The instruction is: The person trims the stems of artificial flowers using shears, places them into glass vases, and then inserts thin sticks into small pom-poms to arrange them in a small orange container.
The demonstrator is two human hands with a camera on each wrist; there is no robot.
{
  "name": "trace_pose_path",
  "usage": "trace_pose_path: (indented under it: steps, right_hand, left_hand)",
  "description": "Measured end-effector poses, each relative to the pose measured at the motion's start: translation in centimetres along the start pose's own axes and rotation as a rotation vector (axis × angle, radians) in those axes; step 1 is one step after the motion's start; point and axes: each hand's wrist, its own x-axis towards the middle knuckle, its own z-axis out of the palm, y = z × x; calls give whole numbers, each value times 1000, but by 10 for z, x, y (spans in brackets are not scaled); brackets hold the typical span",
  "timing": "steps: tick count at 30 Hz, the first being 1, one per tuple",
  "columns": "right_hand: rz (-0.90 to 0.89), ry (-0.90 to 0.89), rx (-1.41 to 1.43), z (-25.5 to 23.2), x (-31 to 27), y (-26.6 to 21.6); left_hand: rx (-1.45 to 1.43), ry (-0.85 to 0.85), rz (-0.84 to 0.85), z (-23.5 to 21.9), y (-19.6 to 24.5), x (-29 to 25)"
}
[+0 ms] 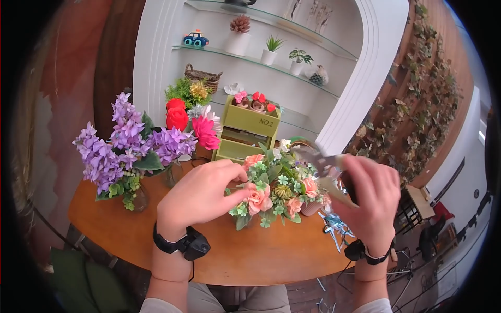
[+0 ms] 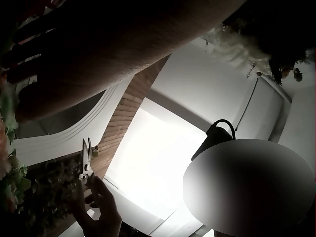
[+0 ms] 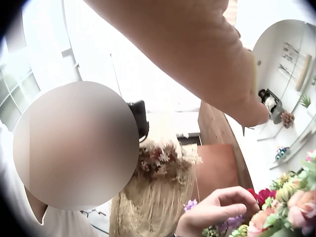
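My right hand [image 1: 369,201] grips a pair of pruning shears [image 1: 324,161], raised over the right side of the flower arrangement. In the left wrist view the blades of the shears [image 2: 85,155] point up and stand slightly apart. My left hand [image 1: 201,195] is at the arrangement's left edge, its fingers and thumb loosely curved with a gap between them. Right by the thumb tip is a peach rose [image 1: 259,200]. Small green clover-shaped leaves [image 1: 265,223] and several more peach blooms make up the bunch, which hides most of its container.
Purple flowers [image 1: 112,148] in glass stand at the left, with red and pink flowers [image 1: 177,116] behind. A green wooden box [image 1: 251,121] marked NO.2 sits at the back. Shiny blue ribbon [image 1: 338,227] lies at the wooden table's [image 1: 250,261] right edge.
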Motion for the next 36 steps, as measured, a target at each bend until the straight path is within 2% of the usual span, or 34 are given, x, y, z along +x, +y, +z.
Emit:
trace_pose_path:
  steps: [2,5,10,13,17,24,29,33,36]
  right_hand:
    - [130,131,-59,-2,-10,2]
    - [421,286,117,11,-29,0]
    - [690,516,393,45,-50,1]
    - [717,727,542,63,-51,7]
    - [794,836,681,72,-56,9]
    - [868,835,695,88,-71,17]
    - [908,884,650,82,-68,19]
    - [897,866,657,82,-74,22]
    - [878,835,684,83,-75,22]
  left_hand:
    - [15,39,2,-2,2,-1]
    - [44,60,4,-1,2,0]
    - [85,61,12,4,0,5]
    - [80,46,-4,7,-1,9]
    - [70,57,9,13,-3,14]
    - [58,55,56,22,-2,21]
    - [107,11,2,24,0,25]
    - [142,-3,-1,23,-5,26]
    - [142,6,65,23,-10,25]
